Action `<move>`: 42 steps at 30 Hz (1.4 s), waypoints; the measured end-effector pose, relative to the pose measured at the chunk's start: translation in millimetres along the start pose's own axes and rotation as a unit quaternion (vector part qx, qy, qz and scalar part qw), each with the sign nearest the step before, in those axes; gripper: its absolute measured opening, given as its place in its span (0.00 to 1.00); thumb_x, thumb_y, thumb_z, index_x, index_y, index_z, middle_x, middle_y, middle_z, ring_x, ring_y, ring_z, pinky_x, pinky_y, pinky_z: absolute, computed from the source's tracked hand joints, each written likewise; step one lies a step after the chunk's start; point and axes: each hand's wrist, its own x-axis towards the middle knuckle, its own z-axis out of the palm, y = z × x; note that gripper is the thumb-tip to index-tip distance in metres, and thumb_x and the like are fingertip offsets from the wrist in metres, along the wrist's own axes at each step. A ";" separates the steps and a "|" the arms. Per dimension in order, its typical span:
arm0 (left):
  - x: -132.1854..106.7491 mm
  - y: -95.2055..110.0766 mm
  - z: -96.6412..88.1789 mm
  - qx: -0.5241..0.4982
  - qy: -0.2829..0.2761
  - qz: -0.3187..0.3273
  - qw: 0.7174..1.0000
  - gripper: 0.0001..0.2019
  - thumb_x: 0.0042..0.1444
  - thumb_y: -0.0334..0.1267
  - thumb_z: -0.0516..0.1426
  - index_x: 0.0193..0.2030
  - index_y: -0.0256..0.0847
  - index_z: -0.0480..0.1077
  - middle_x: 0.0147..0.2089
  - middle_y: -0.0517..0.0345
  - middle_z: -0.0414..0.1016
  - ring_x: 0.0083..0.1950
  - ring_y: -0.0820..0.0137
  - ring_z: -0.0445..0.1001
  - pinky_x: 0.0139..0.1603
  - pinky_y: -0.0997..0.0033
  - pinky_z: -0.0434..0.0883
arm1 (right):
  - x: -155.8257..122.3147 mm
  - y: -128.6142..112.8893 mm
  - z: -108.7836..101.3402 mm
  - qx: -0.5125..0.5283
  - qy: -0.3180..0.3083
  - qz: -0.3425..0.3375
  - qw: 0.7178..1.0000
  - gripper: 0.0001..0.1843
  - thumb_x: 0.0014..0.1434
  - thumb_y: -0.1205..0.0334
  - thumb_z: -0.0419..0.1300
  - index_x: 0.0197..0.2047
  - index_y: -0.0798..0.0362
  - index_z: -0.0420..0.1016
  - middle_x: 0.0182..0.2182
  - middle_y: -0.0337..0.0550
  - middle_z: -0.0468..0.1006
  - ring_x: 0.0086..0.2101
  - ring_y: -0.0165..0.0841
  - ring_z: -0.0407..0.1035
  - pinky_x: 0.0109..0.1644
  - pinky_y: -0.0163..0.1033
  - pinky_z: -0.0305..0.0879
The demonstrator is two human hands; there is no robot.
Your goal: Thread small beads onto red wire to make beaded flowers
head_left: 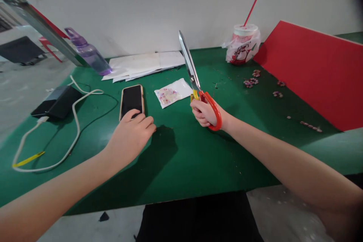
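My right hand [205, 113] is wrapped round a pair of scissors [190, 64] with one red and one yellow handle. Their long blades point up and away, lying close together. My left hand [132, 134] is palm down with curled fingers, by the lower end of a black-screened phone [132, 100] in a tan case. It overlaps the phone's bottom edge; whether it touches the phone, I cannot tell. The inside of this hand is hidden. Between the hands and a little beyond them lies a small white packet [171, 92] with pink and pale bits showing in it.
White papers [141, 64] and a purple bottle [92, 55] stand along the wall. On the left are a black device [58, 102] and a looping white cable [76, 121]. A bagged cup [244, 45], small bead clusters [250, 82] and a red board [314, 72] occupy the right.
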 end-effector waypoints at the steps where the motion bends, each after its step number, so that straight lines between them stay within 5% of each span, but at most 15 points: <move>1: 0.2 0.1 -0.7 0.026 -0.010 0.011 1.000 0.13 0.60 0.27 0.47 0.35 0.36 0.73 0.38 0.49 0.74 0.41 0.60 0.70 0.51 0.53 0.63 | 0.1 0.1 -0.1 0.001 0.000 0.000 1.000 0.20 0.58 0.65 0.47 0.16 0.51 0.45 0.10 0.29 0.48 0.10 0.20 0.42 0.10 0.28 0.40; 4: 1.1 -0.4 -0.4 0.057 -0.041 0.036 0.997 0.13 0.59 0.25 0.47 0.36 0.34 0.73 0.39 0.48 0.74 0.45 0.60 0.70 0.55 0.54 0.61 | -1.3 -0.8 0.9 0.008 0.007 -0.007 1.000 0.21 0.58 0.64 0.48 0.16 0.51 0.46 0.10 0.29 0.49 0.10 0.20 0.42 0.10 0.28 0.40; 9: 4.5 1.3 3.8 -0.004 -0.053 0.042 0.998 0.15 0.58 0.23 0.46 0.40 0.37 0.72 0.33 0.54 0.73 0.36 0.66 0.72 0.59 0.52 0.57 | -6.9 -4.1 6.3 0.064 0.003 -0.018 0.998 0.20 0.59 0.62 0.49 0.18 0.51 0.49 0.09 0.28 0.48 0.09 0.20 0.42 0.10 0.27 0.40; 15: 19.1 18.8 7.5 -0.053 -0.058 0.063 0.995 0.11 0.60 0.26 0.48 0.41 0.35 0.70 0.34 0.52 0.73 0.36 0.64 0.71 0.43 0.62 0.66 | -14.7 -7.8 16.6 0.191 -0.056 -0.006 0.980 0.16 0.60 0.61 0.47 0.21 0.51 0.51 0.09 0.26 0.47 0.09 0.20 0.38 0.09 0.27 0.39; 19: 31.3 34.7 10.0 -0.054 -0.056 0.066 0.995 0.09 0.61 0.28 0.48 0.38 0.36 0.69 0.32 0.55 0.72 0.34 0.64 0.70 0.42 0.62 0.65 | -18.3 -4.1 25.0 0.226 -0.082 0.007 0.971 0.16 0.61 0.60 0.46 0.22 0.51 0.51 0.09 0.26 0.47 0.09 0.20 0.38 0.09 0.26 0.39; 25: 40.1 48.0 16.2 -0.023 -0.016 0.073 0.997 0.08 0.58 0.28 0.48 0.32 0.34 0.67 0.28 0.54 0.71 0.30 0.66 0.71 0.49 0.58 0.63 | -9.2 12.4 33.6 0.165 -0.087 0.019 0.982 0.20 0.62 0.53 0.49 0.21 0.51 0.52 0.09 0.25 0.48 0.09 0.19 0.39 0.09 0.26 0.39; 31: 45.3 43.7 31.2 -0.066 0.016 0.074 0.995 0.14 0.63 0.35 0.46 0.30 0.35 0.68 0.25 0.55 0.71 0.27 0.67 0.70 0.39 0.63 0.64 | -2.1 8.5 31.0 0.152 -0.082 0.059 0.983 0.21 0.64 0.52 0.46 0.21 0.51 0.51 0.09 0.25 0.48 0.09 0.20 0.39 0.08 0.26 0.39; 42: 57.7 27.7 35.3 -0.073 0.047 0.223 0.971 0.12 0.61 0.33 0.48 0.27 0.37 0.67 0.26 0.57 0.72 0.32 0.69 0.69 0.43 0.66 0.63 | 8.7 -3.7 16.8 0.113 -0.086 0.108 0.984 0.21 0.63 0.53 0.45 0.21 0.51 0.49 0.08 0.26 0.47 0.09 0.20 0.38 0.08 0.26 0.38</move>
